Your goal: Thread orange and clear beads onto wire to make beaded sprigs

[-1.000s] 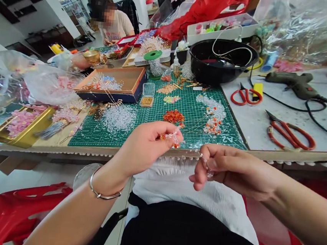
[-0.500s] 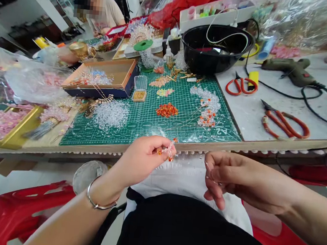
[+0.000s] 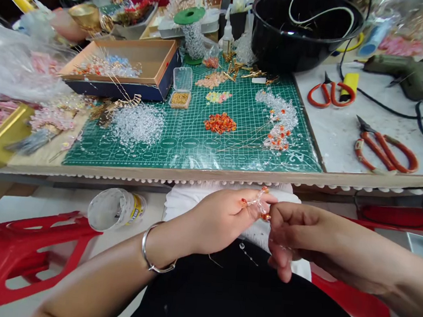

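My left hand (image 3: 221, 216), a silver bangle on its wrist, pinches a small spray of clear and orange beads (image 3: 257, 203) above my lap. The fingertips of my right hand (image 3: 301, 232) are pressed together just beside the spray, and what they hold is too small to make out. Below the hands, a thin strand with a clear bead (image 3: 242, 246) shows against my black clothing. On the green cutting mat (image 3: 182, 150) lie a heap of orange beads (image 3: 220, 123), a heap of clear beads (image 3: 138, 124) and several beaded wire stems (image 3: 279, 130).
Red-handled pliers (image 3: 386, 150), red-handled cutters (image 3: 330, 95) and a glue gun (image 3: 410, 75) lie on the right. A black basin (image 3: 301, 42) and an open box (image 3: 122, 70) stand behind. By the red stool (image 3: 18, 254) is a white tub (image 3: 112, 211).
My left hand has moved right with the bead spray, up close to my right hand, which has stayed nearly in place. The view has tipped downward, and the co-worker is mostly out of frame.
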The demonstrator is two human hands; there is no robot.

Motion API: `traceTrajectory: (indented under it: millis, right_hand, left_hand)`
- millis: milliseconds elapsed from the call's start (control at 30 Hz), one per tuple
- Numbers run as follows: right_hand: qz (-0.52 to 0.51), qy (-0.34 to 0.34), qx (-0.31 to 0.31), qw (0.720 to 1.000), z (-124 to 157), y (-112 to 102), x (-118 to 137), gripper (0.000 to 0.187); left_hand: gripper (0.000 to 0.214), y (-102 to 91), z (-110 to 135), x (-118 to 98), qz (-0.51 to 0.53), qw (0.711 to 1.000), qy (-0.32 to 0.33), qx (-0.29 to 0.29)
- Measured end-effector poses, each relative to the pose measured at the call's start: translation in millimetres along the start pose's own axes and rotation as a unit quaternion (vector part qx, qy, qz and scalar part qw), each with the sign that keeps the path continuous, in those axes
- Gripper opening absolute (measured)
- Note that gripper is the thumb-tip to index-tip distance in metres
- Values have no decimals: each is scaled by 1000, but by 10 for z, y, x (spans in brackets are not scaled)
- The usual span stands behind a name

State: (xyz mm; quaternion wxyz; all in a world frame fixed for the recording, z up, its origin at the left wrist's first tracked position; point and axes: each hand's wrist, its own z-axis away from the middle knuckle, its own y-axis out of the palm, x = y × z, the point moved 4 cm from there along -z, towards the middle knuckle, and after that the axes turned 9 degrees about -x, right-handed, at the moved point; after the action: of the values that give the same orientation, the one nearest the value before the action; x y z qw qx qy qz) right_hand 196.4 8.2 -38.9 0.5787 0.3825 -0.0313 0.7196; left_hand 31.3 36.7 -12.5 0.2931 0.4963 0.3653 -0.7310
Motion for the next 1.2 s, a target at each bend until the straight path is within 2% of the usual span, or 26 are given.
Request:
traceTrajectory:
  millis: [133,367,433,533,633,800,933,1067,1133,1200]
  right_hand:
    - [-26,-1,-15,1000,36,-41,38,14]
    - [-63,-14,-21,998,-7,-78,47,13]
    - [-67,-16,-31,997,-10,-91,51,13]
    - [-75,-16,-38,996,-3,-109,50,13]
    - [-85,-17,-31,996,5,-113,44,13]
    - [-90,-24,-36,995,14,-117,48,15]
    - [-89,-30,-31,995,34,-104,71,13]
    - [-99,-29,-23,994,50,-77,87,14]
    - [-102,-26,-22,994,48,-66,87,15]
    - [-103,-26,-21,994,43,-54,92,15]
  left_hand:
    - [36,12,53,70,10,998,-53,20]
    - [27,67,55,102,141,986,-76,36]
    - [28,66,65,122,115,988,-99,40]
    - [25,2,86,119,33,995,-98,2]
    - [23,-48,110,85,-46,997,-61,-33]
    - [28,-32,147,39,-121,990,50,-42]
    - [24,-35,155,44,-194,970,131,-71]
    - [18,-27,154,30,-253,936,230,-86]
    - [15,-15,153,22,-261,926,257,-85]
    - [14,-20,146,18,-228,938,246,-90]
